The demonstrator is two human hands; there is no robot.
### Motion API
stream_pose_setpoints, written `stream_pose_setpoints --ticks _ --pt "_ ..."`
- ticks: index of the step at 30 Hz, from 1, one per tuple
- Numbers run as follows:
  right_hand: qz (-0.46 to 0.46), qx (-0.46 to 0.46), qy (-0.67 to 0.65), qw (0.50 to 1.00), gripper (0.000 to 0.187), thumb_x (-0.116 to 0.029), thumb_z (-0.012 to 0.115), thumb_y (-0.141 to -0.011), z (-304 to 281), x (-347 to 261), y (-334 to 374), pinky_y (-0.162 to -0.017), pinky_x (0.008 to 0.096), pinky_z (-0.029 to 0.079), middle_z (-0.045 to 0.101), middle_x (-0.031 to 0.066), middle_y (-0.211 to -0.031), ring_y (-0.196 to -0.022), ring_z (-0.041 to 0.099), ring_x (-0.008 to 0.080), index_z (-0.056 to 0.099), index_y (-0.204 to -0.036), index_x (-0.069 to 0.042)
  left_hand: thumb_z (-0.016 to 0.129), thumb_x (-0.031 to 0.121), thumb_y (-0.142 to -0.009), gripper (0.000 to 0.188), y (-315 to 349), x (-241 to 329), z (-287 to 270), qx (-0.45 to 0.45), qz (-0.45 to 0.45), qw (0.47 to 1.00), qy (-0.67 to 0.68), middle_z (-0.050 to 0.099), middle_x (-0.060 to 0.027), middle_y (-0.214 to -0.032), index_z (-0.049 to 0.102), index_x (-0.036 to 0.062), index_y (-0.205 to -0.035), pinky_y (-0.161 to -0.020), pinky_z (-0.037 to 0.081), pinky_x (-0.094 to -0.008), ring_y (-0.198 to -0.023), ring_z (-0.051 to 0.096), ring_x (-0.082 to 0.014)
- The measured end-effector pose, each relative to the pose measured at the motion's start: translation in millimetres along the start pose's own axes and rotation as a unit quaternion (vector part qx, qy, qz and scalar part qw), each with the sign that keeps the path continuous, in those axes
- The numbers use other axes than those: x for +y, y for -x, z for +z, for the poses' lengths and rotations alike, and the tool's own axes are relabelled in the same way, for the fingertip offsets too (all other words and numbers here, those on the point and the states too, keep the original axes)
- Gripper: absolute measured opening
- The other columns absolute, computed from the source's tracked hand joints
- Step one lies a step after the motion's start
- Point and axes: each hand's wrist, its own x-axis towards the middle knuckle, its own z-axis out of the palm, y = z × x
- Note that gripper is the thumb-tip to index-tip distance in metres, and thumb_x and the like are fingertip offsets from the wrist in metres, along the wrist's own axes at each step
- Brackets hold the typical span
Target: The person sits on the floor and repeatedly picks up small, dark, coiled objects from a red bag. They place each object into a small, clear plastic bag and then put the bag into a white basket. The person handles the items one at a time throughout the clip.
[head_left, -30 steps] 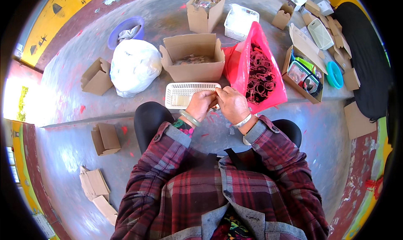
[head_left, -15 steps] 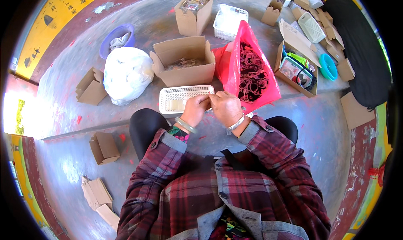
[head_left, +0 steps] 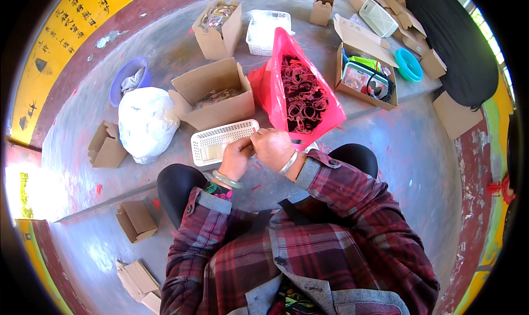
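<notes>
My left hand [head_left: 236, 159] and my right hand [head_left: 273, 149] meet in front of me, fingertips pinched together. Whatever they pinch is too small or too hidden to make out. Just beyond them, on the step, lies a white perforated plastic basket [head_left: 196, 151], low and rectangular, with something pale and flat in its bottom. To its right, a bright pink plastic bag [head_left: 279, 89] gapes, full of dark reddish looped bands [head_left: 305, 94]. Behind the basket stands an open cardboard box [head_left: 220, 115] with small packed items inside.
A stuffed white plastic bag [head_left: 147, 125] and a purple basin [head_left: 117, 86] sit to the left. A cardboard box [head_left: 361, 93] of mixed goods and a turquoise basin [head_left: 408, 65] are at the right. Small cardboard boxes [head_left: 136, 221] lie around; a step edge crosses the floor.
The view has turned, so the surroundings sit further left and tilted. Both hands remain pinched together beside the white basket, with the right hand's back turned slightly more toward me.
</notes>
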Motion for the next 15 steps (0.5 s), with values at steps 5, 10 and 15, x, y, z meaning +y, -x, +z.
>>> stream_pose_setpoints --ticks 5,10,15 --pt "-0.001 0.002 -0.019 1.000 0.008 -0.013 0.054 -0.071 0.1 -1.2 -1.6 -0.057 0.0383 0.048 0.058 0.0119 -0.069 -0.064 0.060 0.0277 0.056 -0.070 -0.005 0.056 0.005 -0.080 0.019 1.4 -3.8 -0.4 -0.002 -0.009 0.999 0.051 0.064 -0.0042 -0.082 0.063 -0.0021 -0.096 -0.069 0.046 -0.0245 -0.076 0.056 -0.0099" --pt "0.014 -0.032 -0.006 0.999 0.009 -0.012 0.054 -0.070 4.1 0.9 1.2 -0.061 0.0389 0.049 0.060 0.0134 -0.072 -0.068 0.061 0.0291 0.058 -0.072 -0.004 0.053 0.000 -0.083 0.020 1.3 1.9 -1.7 -0.034 -0.055 0.998 -0.017 0.062 -0.0046 -0.094 0.061 -0.0036 -0.101 -0.077 0.045 -0.0241 -0.086 0.055 -0.0106" --pt "0.028 -0.052 -0.014 0.998 0.010 -0.012 0.054 -0.070 2.1 -1.9 0.0 -0.064 0.0395 0.049 0.060 0.0141 -0.072 -0.069 0.061 0.0298 0.058 -0.072 -0.003 0.054 0.006 -0.082 0.015 2.2 -9.0 1.4 0.007 -0.008 0.999 -0.050 0.063 -0.0085 -0.076 0.062 -0.0031 -0.090 -0.063 0.046 -0.0278 -0.069 0.056 -0.0133"
